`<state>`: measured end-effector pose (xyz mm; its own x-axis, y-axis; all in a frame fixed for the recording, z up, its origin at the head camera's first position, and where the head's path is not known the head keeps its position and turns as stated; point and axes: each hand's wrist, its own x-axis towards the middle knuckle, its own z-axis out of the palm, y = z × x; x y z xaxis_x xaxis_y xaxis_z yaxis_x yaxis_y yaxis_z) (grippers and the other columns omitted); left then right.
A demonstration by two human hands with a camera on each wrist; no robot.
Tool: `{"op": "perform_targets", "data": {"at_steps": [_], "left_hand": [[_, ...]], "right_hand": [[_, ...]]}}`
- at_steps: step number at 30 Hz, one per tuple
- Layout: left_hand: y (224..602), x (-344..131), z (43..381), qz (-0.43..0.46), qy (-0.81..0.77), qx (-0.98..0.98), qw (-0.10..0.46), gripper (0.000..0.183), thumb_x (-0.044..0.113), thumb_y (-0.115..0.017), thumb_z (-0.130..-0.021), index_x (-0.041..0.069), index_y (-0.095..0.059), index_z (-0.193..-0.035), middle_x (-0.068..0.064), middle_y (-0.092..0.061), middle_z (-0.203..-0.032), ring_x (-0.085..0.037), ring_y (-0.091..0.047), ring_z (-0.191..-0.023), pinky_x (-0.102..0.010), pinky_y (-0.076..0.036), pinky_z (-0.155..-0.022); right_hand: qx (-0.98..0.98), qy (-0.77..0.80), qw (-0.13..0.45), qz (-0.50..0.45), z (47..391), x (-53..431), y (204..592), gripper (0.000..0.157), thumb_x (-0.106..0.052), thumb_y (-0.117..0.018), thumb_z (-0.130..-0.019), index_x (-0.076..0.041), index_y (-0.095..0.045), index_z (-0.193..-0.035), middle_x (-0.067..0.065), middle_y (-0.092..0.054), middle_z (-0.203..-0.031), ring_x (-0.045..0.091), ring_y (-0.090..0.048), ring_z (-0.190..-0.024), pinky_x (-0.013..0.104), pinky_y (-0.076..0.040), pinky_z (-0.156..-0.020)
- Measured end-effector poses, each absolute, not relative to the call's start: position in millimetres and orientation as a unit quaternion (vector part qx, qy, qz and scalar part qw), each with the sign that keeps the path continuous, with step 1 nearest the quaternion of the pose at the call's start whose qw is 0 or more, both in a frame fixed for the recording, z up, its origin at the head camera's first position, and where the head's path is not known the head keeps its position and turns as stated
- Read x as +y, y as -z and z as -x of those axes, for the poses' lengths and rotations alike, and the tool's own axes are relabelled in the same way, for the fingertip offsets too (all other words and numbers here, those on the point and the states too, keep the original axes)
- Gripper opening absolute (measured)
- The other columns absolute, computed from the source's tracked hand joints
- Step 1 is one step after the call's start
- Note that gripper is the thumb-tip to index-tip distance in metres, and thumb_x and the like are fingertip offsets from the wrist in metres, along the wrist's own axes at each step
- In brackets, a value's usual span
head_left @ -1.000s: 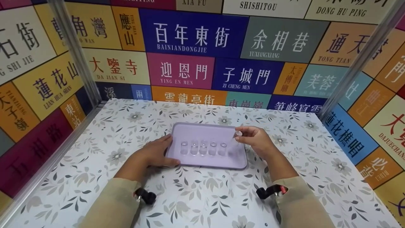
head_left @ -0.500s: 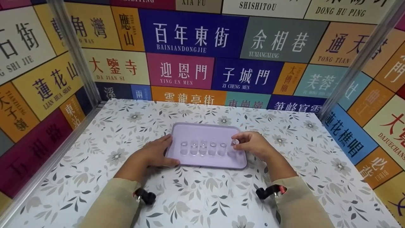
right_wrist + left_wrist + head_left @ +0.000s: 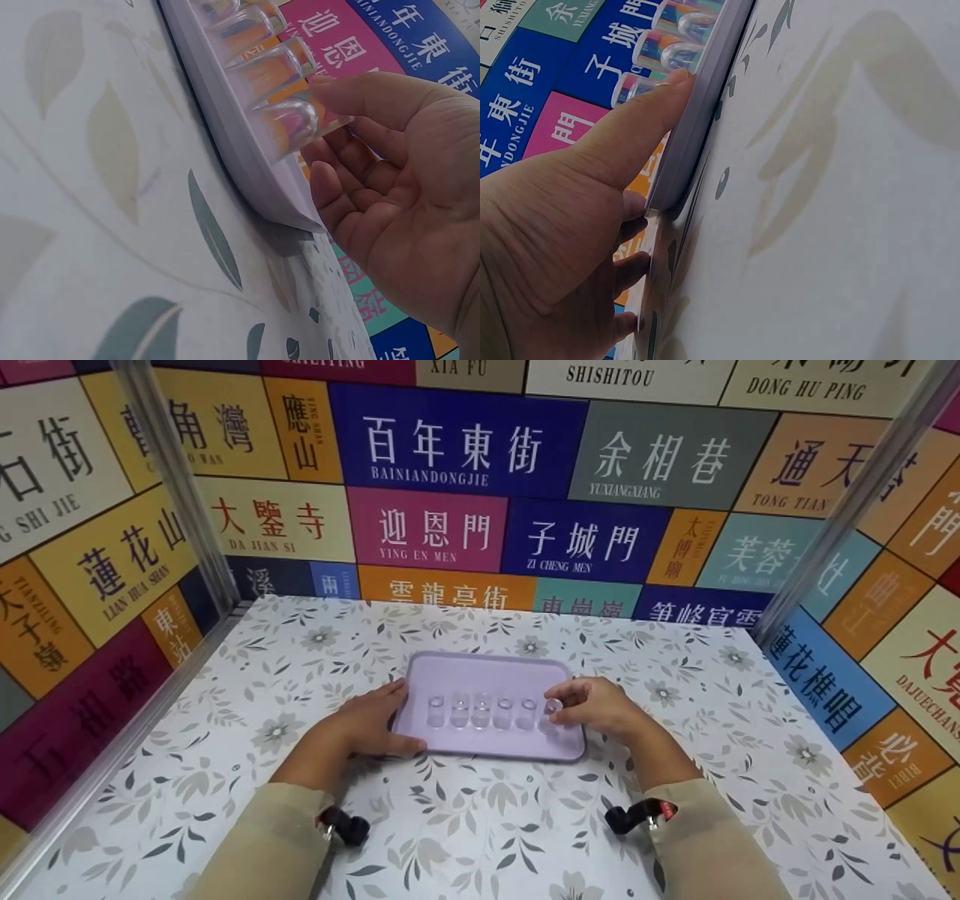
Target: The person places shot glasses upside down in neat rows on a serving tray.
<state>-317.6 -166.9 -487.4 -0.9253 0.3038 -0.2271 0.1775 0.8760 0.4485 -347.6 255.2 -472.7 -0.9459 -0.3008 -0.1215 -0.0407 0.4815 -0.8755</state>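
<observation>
A shallow lilac tray (image 3: 480, 669) lies on the table, with several small clear cups (image 3: 481, 712) standing in a row across it. My left hand (image 3: 367, 720) rests at the tray's left end, its straight thumb along the front rim and fingers at the left side. The left wrist view has that thumb touching the rim beside the cups. At the row's right end, my right hand (image 3: 600, 709) pinches a clear cup (image 3: 289, 126) between thumb and fingers. That cup is upright, low over the tray or on it; I cannot tell which. The fingers partly cover it.
A white tablecloth (image 3: 480, 817) printed with grey leaves and flowers surrounds the tray. Behind the table stands a wall (image 3: 457, 435) of colourful name panels. Clear posts (image 3: 176, 480) rise at the back corners.
My right hand has brought its cup down and slightly left, from above the tray's right rim to the right end of the row. My left hand has stayed in place.
</observation>
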Motion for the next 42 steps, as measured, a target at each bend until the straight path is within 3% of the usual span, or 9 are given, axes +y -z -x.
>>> {"op": "perform_targets", "data": {"at_steps": [5, 9, 15, 21, 31, 38, 42], "left_hand": [[488, -167, 318, -0.122, -0.216, 0.957, 0.15, 0.131, 0.083, -0.078, -0.076, 0.022, -0.016, -0.174, 0.006, -0.009, -0.183, -0.037, -0.013, -0.169, -0.065, -0.016, -0.135], [487, -167, 318, -0.12, -0.219, 0.957, 0.15, 0.131, 0.082, -0.078, -0.076, 0.022, -0.015, -0.174, 0.006, -0.009, -0.183, -0.038, -0.013, -0.169, -0.066, -0.015, -0.135], [488, -167, 319, -0.114, -0.224, 0.956, 0.153, 0.13, 0.082, -0.078, -0.076, 0.023, -0.015, -0.174, 0.005, -0.008, -0.183, -0.039, -0.012, -0.169, -0.066, -0.014, -0.135], [485, -166, 318, -0.116, -0.219, 0.957, 0.149, 0.122, 0.08, -0.073, -0.084, 0.02, -0.016, -0.173, 0.0, -0.01, -0.183, -0.039, -0.013, -0.169, -0.063, -0.017, -0.136], [487, -162, 317, -0.102, -0.229, 0.957, 0.145, 0.125, 0.08, -0.076, -0.081, 0.022, -0.016, -0.174, 0.0, -0.011, -0.183, -0.039, -0.014, -0.169, -0.063, -0.017, -0.136], [486, -162, 320, -0.096, -0.229, 0.958, 0.143, 0.125, 0.079, -0.077, -0.08, 0.022, -0.017, -0.174, 0.0, -0.011, -0.183, -0.04, -0.013, -0.169, -0.064, -0.016, -0.136], [489, -162, 321, -0.097, -0.229, 0.958, 0.144, 0.125, 0.08, -0.077, -0.079, 0.023, -0.017, -0.174, 0.001, -0.011, -0.183, -0.041, -0.013, -0.169, -0.065, -0.016, -0.135]], "right_hand": [[0.857, 0.488, 0.13, 0.101, 347, 254, 471, 0.049, -0.009, -0.089, -0.082, -0.007, -0.076, -0.129, 0.007, -0.079, -0.11, 0.013, -0.07, -0.099, 0.023, -0.06, -0.083], [0.847, 0.502, 0.136, 0.107, 346, 254, 468, 0.054, -0.011, -0.089, -0.084, -0.003, -0.071, -0.135, 0.013, -0.077, -0.12, 0.015, -0.07, -0.103, 0.027, -0.062, -0.085], [0.842, 0.517, 0.107, 0.108, 347, 258, 463, 0.051, -0.023, -0.082, -0.095, -0.001, -0.069, -0.139, 0.017, -0.072, -0.136, 0.012, -0.068, -0.112, 0.023, -0.059, -0.092], [0.847, 0.52, 0.076, 0.081, 347, 260, 460, 0.055, -0.044, -0.075, -0.1, -0.007, -0.068, -0.141, 0.01, -0.072, -0.137, 0.017, -0.068, -0.121, 0.042, -0.057, -0.11], [0.868, 0.491, 0.042, 0.057, 338, 272, 455, 0.056, -0.056, -0.07, -0.101, -0.016, -0.071, -0.139, 0.008, -0.073, -0.136, 0.028, -0.066, -0.126, 0.042, -0.056, -0.105], [0.867, 0.495, 0.035, 0.049, 334, 296, 456, 0.064, -0.062, -0.067, -0.1, -0.015, -0.068, -0.144, 0.014, -0.069, -0.143, 0.041, -0.061, -0.13, 0.055, -0.055, -0.108], [0.869, 0.493, 0.037, 0.036, 334, 301, 458, 0.066, -0.066, -0.066, -0.099, -0.018, -0.067, -0.144, 0.013, -0.068, -0.145, 0.04, -0.06, -0.134, 0.055, -0.054, -0.111]]}}
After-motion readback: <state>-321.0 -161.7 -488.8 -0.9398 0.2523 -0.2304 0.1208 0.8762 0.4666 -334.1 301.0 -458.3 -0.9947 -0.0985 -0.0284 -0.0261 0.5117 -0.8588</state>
